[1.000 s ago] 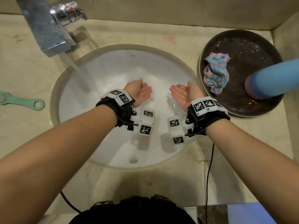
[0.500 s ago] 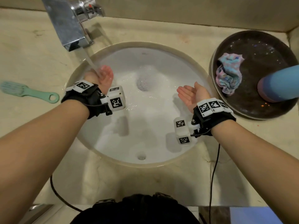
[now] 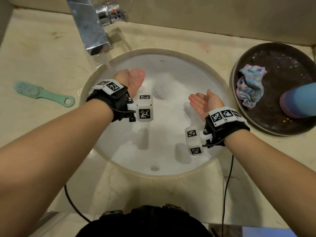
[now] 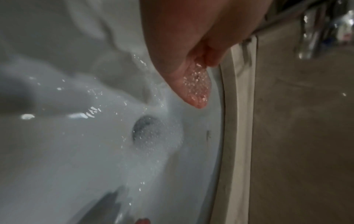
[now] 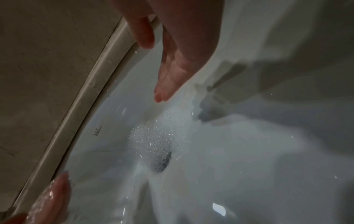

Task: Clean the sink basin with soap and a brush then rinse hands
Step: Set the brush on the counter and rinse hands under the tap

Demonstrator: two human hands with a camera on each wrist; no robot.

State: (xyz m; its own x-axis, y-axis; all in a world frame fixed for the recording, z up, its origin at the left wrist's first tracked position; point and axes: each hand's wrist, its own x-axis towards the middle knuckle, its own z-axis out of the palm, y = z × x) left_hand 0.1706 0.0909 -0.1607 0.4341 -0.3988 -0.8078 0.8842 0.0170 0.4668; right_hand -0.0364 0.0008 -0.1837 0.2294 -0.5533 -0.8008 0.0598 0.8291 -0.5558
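Since a second ago the left hand (image 3: 131, 79) has swung from mid-basin to under the faucet (image 3: 92, 29), where the stream now breaks over its straight, empty fingers (image 4: 195, 91); the right hand (image 3: 204, 102) has barely shifted, palm up, fingers relaxed and holding nothing. Scrubbing looks finished: the brush (image 3: 41, 93) lies on the counter well left of the left fingers, and foam rings the drain (image 3: 159, 90) between the two sets of fingertips in the sink basin (image 3: 171, 65). Rinsing is in hand; whether soap still clings to the left palm is hard to tell through the spray. Next, the right hand should likely cross under the stream, just beyond the left fingertips
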